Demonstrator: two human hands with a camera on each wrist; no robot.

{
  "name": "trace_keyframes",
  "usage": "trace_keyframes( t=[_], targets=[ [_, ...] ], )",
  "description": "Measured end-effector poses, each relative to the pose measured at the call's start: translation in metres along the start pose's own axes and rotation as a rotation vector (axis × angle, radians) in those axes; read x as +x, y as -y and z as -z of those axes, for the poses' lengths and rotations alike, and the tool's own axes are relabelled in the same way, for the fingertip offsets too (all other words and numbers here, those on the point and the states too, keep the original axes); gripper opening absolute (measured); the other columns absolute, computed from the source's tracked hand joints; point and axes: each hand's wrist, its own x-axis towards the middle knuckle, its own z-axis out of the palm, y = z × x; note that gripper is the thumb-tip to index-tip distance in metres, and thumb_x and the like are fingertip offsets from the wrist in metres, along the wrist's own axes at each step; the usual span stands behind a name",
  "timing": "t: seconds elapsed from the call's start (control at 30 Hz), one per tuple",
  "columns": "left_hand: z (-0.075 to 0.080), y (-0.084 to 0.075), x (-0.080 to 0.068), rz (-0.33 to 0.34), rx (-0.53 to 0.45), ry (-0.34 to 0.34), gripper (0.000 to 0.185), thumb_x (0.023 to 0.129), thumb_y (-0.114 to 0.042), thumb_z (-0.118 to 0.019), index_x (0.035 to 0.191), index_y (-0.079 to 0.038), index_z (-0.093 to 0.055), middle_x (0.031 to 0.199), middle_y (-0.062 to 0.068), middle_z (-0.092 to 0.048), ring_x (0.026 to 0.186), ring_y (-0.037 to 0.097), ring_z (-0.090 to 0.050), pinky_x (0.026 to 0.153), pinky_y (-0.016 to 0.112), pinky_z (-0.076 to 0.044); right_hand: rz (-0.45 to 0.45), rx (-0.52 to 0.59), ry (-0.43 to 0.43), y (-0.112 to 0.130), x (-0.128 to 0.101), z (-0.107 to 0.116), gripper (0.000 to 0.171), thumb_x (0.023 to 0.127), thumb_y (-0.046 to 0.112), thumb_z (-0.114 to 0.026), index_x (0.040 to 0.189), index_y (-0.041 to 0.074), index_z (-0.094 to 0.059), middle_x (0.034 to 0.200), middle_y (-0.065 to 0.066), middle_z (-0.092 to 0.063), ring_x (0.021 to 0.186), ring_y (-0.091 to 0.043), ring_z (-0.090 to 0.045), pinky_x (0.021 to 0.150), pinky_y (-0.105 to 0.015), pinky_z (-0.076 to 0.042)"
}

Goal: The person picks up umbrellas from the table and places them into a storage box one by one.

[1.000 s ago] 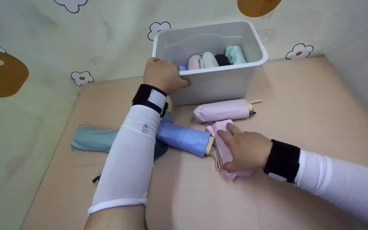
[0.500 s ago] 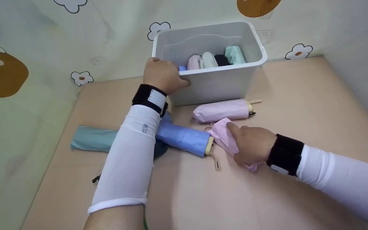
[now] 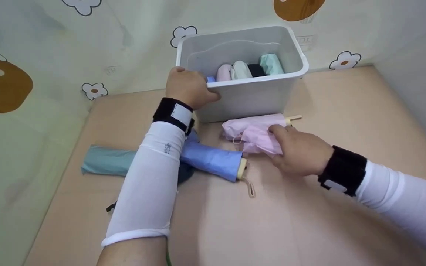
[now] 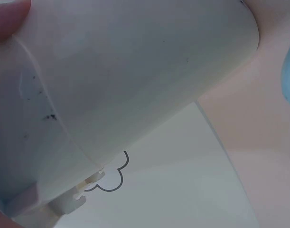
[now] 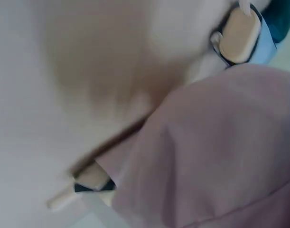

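Note:
My left hand (image 3: 190,88) grips the near left rim of a pale grey plastic bin (image 3: 250,99); its wall (image 4: 135,71) fills much of the left wrist view. In my right hand (image 3: 301,152) is a pink folded umbrella (image 3: 259,141), fabric (image 5: 225,142) bunched and wrist loop at its left end. It overlaps a second pink umbrella (image 3: 253,121) lying along the bin's foot, whose beige handle end (image 5: 92,175) shows in the right wrist view. My right fingertips are hidden behind the held umbrella.
A blue umbrella (image 3: 213,161) with a beige handle lies left of my right hand. Further left is a teal one (image 3: 107,160), partly behind my left sleeve. Inside the bin sit several rolled umbrellas, including a mint one (image 3: 271,64). A patterned wall covering (image 3: 135,48) rises behind.
My right hand has closed round the pink umbrella and carried it up toward the bin, turning it over the second pink umbrella. My left hand stays on the rim.

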Motion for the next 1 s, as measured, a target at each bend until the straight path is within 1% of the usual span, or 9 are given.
trace_keyframes(
  t=[0.1,0.23,0.3,0.37,0.5,0.63,0.77,0.87,1.0],
  targets=[
    [0.0,0.0,0.001,0.002,-0.003,0.003,0.05,0.087,-0.062,-0.064,0.075,-0.014,-0.069,0.076,0.003,-0.071,0.095,0.027,-0.073,0.125,0.05,-0.031,0.007,0.045,-0.058,0.002,0.002,0.014,0.063,0.1,0.037,-0.063,0.147,0.002,-0.042,0.131,-0.028,-0.061,0.109,-0.039,-0.065,0.101,-0.061,-0.053],
    [0.001,0.0,0.001,-0.001,-0.009,0.005,0.051,0.087,-0.063,-0.064,0.074,-0.014,-0.067,0.076,0.003,-0.071,0.095,0.027,-0.073,0.124,0.05,-0.031,0.0,0.131,-0.119,0.004,0.005,0.033,0.068,0.097,0.03,-0.065,0.152,-0.001,-0.039,0.141,-0.026,-0.057,0.12,-0.039,-0.06,0.107,-0.062,-0.048],
    [0.001,0.0,0.001,-0.001,-0.005,0.006,0.051,0.087,-0.063,-0.064,0.074,-0.014,-0.067,0.076,0.003,-0.07,0.095,0.027,-0.073,0.124,0.05,-0.032,-0.005,0.179,-0.149,0.004,0.007,0.04,0.071,0.094,0.025,-0.067,0.153,0.0,-0.038,0.142,-0.025,-0.055,0.12,-0.038,-0.058,0.107,-0.062,-0.048],
    [0.001,0.0,0.001,0.001,-0.01,0.005,0.05,0.087,-0.062,-0.065,0.074,-0.014,-0.066,0.076,0.003,-0.07,0.094,0.026,-0.072,0.125,0.05,-0.032,-0.005,0.223,-0.189,0.005,0.011,0.046,0.072,0.092,0.022,-0.068,0.153,0.001,-0.038,0.139,-0.023,-0.056,0.116,-0.037,-0.058,0.103,-0.059,-0.049],
    [0.001,0.001,0.0,-0.002,-0.012,0.002,0.048,0.088,-0.06,-0.065,0.075,-0.014,-0.067,0.077,0.003,-0.071,0.093,0.027,-0.072,0.124,0.051,-0.032,0.024,0.279,-0.284,0.004,0.022,0.057,0.07,0.09,0.016,-0.068,0.151,0.001,-0.039,0.134,-0.021,-0.055,0.111,-0.036,-0.057,0.099,-0.056,-0.049],
    [0.0,0.001,0.0,0.006,-0.011,0.005,0.048,0.088,-0.06,-0.065,0.075,-0.014,-0.068,0.076,0.003,-0.071,0.093,0.027,-0.072,0.125,0.051,-0.031,0.037,0.289,-0.354,0.002,0.04,0.07,0.069,0.092,0.015,-0.067,0.153,-0.002,-0.038,0.139,-0.024,-0.053,0.115,-0.037,-0.055,0.106,-0.057,-0.048],
    [0.001,0.0,0.0,0.013,-0.018,0.013,0.048,0.088,-0.06,-0.065,0.077,-0.013,-0.07,0.077,0.004,-0.072,0.098,0.026,-0.072,0.126,0.051,-0.03,-0.001,0.293,-0.363,-0.001,0.059,0.082,0.071,0.096,0.015,-0.065,0.157,-0.002,-0.034,0.149,-0.026,-0.049,0.126,-0.038,-0.053,0.114,-0.058,-0.046],
    [0.001,-0.001,0.001,0.011,-0.025,0.012,0.048,0.088,-0.06,-0.066,0.078,-0.013,-0.071,0.077,0.004,-0.072,0.1,0.026,-0.072,0.125,0.051,-0.03,-0.014,0.268,-0.37,-0.002,0.072,0.087,0.071,0.096,0.016,-0.065,0.158,-0.002,-0.035,0.151,-0.026,-0.049,0.128,-0.037,-0.052,0.115,-0.056,-0.046],
    [0.0,0.0,0.001,0.01,-0.022,0.001,0.048,0.087,-0.06,-0.065,0.077,-0.014,-0.071,0.076,0.004,-0.071,0.097,0.026,-0.072,0.124,0.05,-0.032,-0.004,0.232,-0.39,-0.003,0.085,0.092,0.069,0.096,0.02,-0.066,0.156,-0.002,-0.039,0.148,-0.025,-0.054,0.125,-0.037,-0.054,0.113,-0.056,-0.046]
  ],
)
